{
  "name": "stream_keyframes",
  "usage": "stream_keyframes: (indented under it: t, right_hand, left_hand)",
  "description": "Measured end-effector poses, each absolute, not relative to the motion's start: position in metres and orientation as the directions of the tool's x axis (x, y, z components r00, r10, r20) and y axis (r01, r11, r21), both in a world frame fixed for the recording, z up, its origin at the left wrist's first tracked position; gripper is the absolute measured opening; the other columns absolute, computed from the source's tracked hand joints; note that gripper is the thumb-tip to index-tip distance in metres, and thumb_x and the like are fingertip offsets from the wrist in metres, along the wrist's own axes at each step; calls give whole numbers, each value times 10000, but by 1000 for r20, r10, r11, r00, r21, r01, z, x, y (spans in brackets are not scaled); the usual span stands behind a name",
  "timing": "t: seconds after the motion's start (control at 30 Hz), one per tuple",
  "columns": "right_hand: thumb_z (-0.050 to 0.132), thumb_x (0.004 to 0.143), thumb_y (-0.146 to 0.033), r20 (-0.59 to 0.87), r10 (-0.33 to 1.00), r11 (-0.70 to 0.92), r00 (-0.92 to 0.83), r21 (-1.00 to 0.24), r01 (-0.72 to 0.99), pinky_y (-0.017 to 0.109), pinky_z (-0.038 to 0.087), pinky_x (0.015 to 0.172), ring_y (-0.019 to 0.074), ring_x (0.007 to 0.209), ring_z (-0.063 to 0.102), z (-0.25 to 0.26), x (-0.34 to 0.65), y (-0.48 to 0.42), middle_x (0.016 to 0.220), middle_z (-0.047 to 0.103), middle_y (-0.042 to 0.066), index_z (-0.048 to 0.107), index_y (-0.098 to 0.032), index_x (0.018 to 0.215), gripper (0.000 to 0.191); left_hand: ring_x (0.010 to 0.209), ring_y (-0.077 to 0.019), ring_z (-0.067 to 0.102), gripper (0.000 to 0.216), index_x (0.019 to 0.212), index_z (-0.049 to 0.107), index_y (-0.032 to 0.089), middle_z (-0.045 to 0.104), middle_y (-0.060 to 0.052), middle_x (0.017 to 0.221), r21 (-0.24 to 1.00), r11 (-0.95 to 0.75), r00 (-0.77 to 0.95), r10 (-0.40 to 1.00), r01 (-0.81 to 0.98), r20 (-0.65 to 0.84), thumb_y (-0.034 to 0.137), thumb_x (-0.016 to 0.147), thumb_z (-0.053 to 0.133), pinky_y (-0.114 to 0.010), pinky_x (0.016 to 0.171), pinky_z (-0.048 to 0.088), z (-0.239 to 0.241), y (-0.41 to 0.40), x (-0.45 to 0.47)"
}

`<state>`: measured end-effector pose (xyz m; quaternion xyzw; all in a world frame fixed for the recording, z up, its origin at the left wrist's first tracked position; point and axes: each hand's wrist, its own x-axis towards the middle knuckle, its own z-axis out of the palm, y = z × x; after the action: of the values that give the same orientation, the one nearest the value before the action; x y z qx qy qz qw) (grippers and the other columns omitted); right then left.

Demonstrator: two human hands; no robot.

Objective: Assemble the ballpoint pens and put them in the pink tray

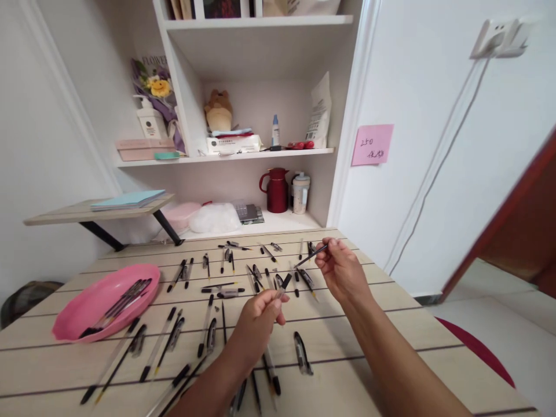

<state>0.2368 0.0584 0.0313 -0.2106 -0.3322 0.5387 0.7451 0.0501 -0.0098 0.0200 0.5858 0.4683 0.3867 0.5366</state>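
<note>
My left hand [255, 321] is closed around a clear pen barrel [285, 282] with a black end pointing up and away. Higher and to the right, my right hand [343, 269] pinches a thin dark pen refill [310, 256], its tip slanting down to the left towards the barrel. The two are apart. On the table below my hands lies a loose black-and-clear pen cap [300, 352]. Taken-apart pens surround my hands, with clear barrels [158, 341], refills [164, 347] and caps [211, 336] spread in small groups.
A pink basin [87, 295] with several pens [124, 304] stands on the left of the slatted wooden table [382, 359]. Behind the table are white shelves [260, 155] with a red jug [277, 191] and a pale cup [300, 194]. A small raised shelf [65, 213] overhangs the back left.
</note>
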Motion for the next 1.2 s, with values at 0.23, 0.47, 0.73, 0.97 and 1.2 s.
stream_keyframes:
  t: [0.23, 0.47, 0.73, 0.97, 1.2]
  right_hand:
    - [649, 711, -315, 287, 945, 318, 157, -685, -656, 144, 420, 425, 47, 494, 506, 32, 236, 59, 678, 592, -3, 586, -168, 746, 163]
    - [668, 686, -320, 270, 947, 315, 174, -675, -667, 143, 415, 412, 48, 485, 491, 29, 238, 61, 667, 585, -6, 577, -167, 732, 184]
    - [663, 688, -329, 283, 945, 320, 164, -695, -644, 150, 406, 414, 49, 484, 489, 31, 236, 59, 679, 592, 0, 581, -169, 730, 184]
    - [654, 694, -331, 314, 937, 339, 155, -704, -624, 162, 403, 422, 52, 478, 490, 33, 234, 56, 673, 597, -3, 585, -175, 746, 178]
    - [634, 711, -330, 334, 932, 349, 143, -712, -609, 171, 404, 435, 55, 482, 494, 34, 233, 54, 683, 598, -2, 586, -175, 770, 173]
  left_hand:
    - [427, -55, 298, 368, 1042, 570, 138, 525, 19, 629, 983, -13, 257, 966, 184, -36, 372, 784, 452, -204, 437, 228, 22, -11, 51]
    - [438, -66, 311, 371, 1021, 594, 138, 529, 22, 613, 986, 11, 228, 972, 166, -49, 369, 753, 484, -213, 462, 245, 29, -14, 53]
    - [465, -84, 357, 304, 909, 648, 152, 534, 10, 598, 988, 17, 184, 982, 157, -46, 357, 718, 531, -209, 467, 250, 32, -14, 51]
    - [539, -111, 428, 245, 820, 676, 157, 509, 9, 555, 987, -14, 151, 989, 158, -10, 327, 687, 559, -206, 494, 287, 36, -16, 54]
    - [399, -42, 278, 372, 995, 622, 132, 512, 26, 590, 984, 111, 251, 957, 139, -144, 368, 723, 528, -201, 411, 182, 31, -11, 52]
